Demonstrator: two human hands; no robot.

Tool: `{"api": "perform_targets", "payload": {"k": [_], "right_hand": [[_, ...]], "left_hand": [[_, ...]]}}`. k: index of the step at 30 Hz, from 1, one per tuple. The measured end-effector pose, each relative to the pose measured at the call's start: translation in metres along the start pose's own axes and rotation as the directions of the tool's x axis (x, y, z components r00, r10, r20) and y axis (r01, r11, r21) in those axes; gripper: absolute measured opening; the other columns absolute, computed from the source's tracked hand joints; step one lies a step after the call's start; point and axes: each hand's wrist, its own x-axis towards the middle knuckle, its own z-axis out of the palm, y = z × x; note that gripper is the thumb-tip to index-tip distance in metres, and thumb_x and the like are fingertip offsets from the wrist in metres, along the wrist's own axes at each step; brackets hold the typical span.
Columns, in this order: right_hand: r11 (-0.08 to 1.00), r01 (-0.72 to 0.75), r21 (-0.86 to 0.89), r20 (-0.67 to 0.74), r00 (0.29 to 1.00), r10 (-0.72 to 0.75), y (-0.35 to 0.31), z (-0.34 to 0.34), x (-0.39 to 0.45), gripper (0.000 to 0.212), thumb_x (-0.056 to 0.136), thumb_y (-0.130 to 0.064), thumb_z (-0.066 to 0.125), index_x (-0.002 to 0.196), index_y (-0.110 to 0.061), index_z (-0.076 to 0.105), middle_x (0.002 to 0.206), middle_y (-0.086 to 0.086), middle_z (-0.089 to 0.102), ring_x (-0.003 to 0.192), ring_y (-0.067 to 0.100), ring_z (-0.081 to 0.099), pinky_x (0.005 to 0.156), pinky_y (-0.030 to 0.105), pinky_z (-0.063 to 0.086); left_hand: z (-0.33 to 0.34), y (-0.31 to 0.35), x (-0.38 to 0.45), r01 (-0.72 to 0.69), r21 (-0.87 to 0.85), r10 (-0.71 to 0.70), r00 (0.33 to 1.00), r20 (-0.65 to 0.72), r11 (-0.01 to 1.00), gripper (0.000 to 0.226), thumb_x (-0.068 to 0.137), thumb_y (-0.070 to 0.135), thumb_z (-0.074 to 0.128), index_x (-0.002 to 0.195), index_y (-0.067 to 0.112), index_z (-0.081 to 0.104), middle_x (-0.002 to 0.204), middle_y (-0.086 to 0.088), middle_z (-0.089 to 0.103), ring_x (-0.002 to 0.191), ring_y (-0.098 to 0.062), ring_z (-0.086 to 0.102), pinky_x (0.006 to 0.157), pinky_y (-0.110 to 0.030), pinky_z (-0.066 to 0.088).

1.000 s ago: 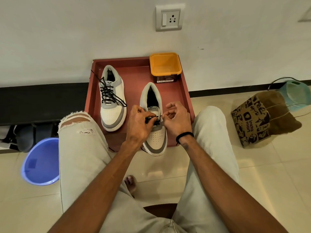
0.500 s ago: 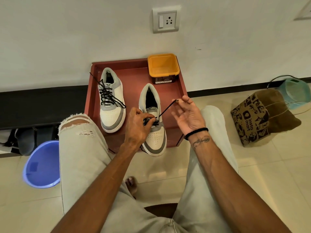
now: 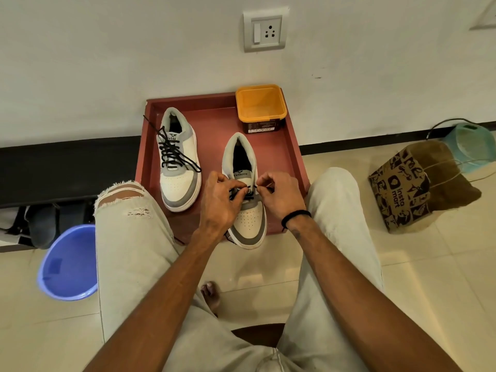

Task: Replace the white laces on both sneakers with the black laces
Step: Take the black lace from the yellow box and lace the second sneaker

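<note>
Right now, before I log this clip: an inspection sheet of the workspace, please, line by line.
Surface: red tray on a tiled floor, against the wall.
Job's things: left sneaker carries a black lace, ends loose; right sneaker only partly laced, its black lace at the lower eyelets. White laces: nothing seen.
Clutter: orange tub at the tray's back corner.
Grippers: left hand and right hand both pinch the lace over the right sneaker.
Cables: nothing seen.
Surroundings: wall socket, blue bucket, printed paper bag, teal bucket.
</note>
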Motion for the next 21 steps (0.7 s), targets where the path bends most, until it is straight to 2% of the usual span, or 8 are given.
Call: {"api": "perform_targets", "payload": {"k": [5, 9, 11, 13, 16, 18, 20, 21], "right_hand": [[0.998, 0.028, -0.064, 0.020, 0.999, -0.026, 0.001, 0.002, 0.000, 0.019, 0.091, -0.008, 0.074, 0.109, -0.012, 0.078, 0.101, 0.002, 0.077, 0.085, 0.004, 0.066, 0.073, -0.002, 0.044], [0.965, 0.023, -0.260, -0.038, 0.999, -0.034, 0.004, 0.003, 0.004, 0.021, 0.093, -0.001, 0.065, 0.105, -0.010, 0.079, 0.098, 0.011, 0.077, 0.091, 0.025, 0.072, 0.084, 0.029, 0.058], [0.945, 0.005, -0.327, -0.103, 0.994, -0.041, 0.007, 0.003, 0.005, 0.022, 0.093, 0.001, 0.064, 0.104, -0.011, 0.080, 0.097, 0.010, 0.077, 0.090, 0.024, 0.071, 0.083, 0.028, 0.057], [0.975, -0.033, -0.219, -0.150, 0.989, 0.000, 0.009, 0.001, 0.007, 0.022, 0.094, -0.001, 0.063, 0.103, -0.013, 0.079, 0.099, 0.004, 0.075, 0.093, 0.018, 0.069, 0.086, 0.022, 0.054], [0.979, -0.156, 0.131, -0.162, 0.971, 0.176, 0.009, -0.005, 0.012, 0.021, 0.098, -0.004, 0.060, 0.100, -0.017, 0.076, 0.098, -0.003, 0.071, 0.085, 0.007, 0.063, 0.078, 0.012, 0.051], [0.825, -0.262, 0.500, -0.126, 0.921, 0.369, 0.007, -0.007, 0.017, 0.019, 0.100, -0.005, 0.057, 0.101, -0.016, 0.072, 0.099, 0.003, 0.073, 0.082, 0.012, 0.064, 0.083, 0.024, 0.058], [0.456, -0.310, 0.835, 0.033, 0.854, 0.519, 0.002, -0.015, 0.019, 0.014, 0.104, -0.007, 0.051, 0.106, -0.015, 0.063, 0.097, 0.009, 0.075, 0.083, 0.020, 0.067, 0.082, 0.041, 0.058], [0.255, -0.292, 0.922, 0.119, 0.839, 0.531, 0.001, -0.020, 0.019, 0.013, 0.105, -0.008, 0.048, 0.107, -0.016, 0.059, 0.092, 0.009, 0.075, 0.081, 0.023, 0.069, 0.081, 0.043, 0.058]], "left_hand": [[0.000, -0.001, 0.000, 0.003, -0.004, -0.003, 1.000, 0.004, 1.000, 0.024, 0.091, 0.030, 0.077, 0.111, 0.016, 0.079, 0.106, -0.003, 0.048, 0.097, -0.017, 0.055, 0.082, -0.023, 0.052], [0.000, -0.001, 0.000, 0.010, -0.018, -0.010, 1.000, 0.005, 1.000, 0.023, 0.091, 0.030, 0.077, 0.111, 0.017, 0.079, 0.105, -0.003, 0.047, 0.096, -0.018, 0.055, 0.083, -0.027, 0.055], [-0.001, 0.000, 0.000, 0.010, -0.009, -0.010, 1.000, 0.007, 1.000, 0.024, 0.092, 0.031, 0.077, 0.111, 0.017, 0.079, 0.105, -0.002, 0.047, 0.096, -0.017, 0.055, 0.082, -0.025, 0.053], [-0.001, 0.000, 0.000, 0.015, -0.005, -0.015, 1.000, 0.009, 1.000, 0.024, 0.092, 0.032, 0.076, 0.111, 0.018, 0.079, 0.105, -0.002, 0.047, 0.096, -0.017, 0.055, 0.082, -0.024, 0.052], [-0.002, 0.001, 0.000, 0.022, 0.001, -0.022, 1.000, 0.013, 1.000, 0.025, 0.092, 0.033, 0.076, 0.112, 0.018, 0.079, 0.105, -0.001, 0.046, 0.096, -0.016, 0.054, 0.081, -0.021, 0.049], [-0.002, 0.000, 0.000, 0.025, -0.001, -0.025, 1.000, 0.017, 1.000, 0.025, 0.092, 0.033, 0.076, 0.112, 0.018, 0.079, 0.105, -0.001, 0.046, 0.096, -0.015, 0.054, 0.080, -0.020, 0.047], [-0.002, 0.000, 0.000, 0.029, -0.002, -0.029, 0.999, 0.020, 1.000, 0.025, 0.092, 0.033, 0.076, 0.112, 0.018, 0.079, 0.105, -0.001, 0.046, 0.096, -0.015, 0.053, 0.080, -0.020, 0.047], [-0.002, 0.000, 0.000, 0.031, -0.001, -0.031, 0.999, 0.020, 1.000, 0.025, 0.092, 0.033, 0.076, 0.112, 0.018, 0.079, 0.104, -0.001, 0.046, 0.096, -0.015, 0.053, 0.080, -0.020, 0.047]]}}
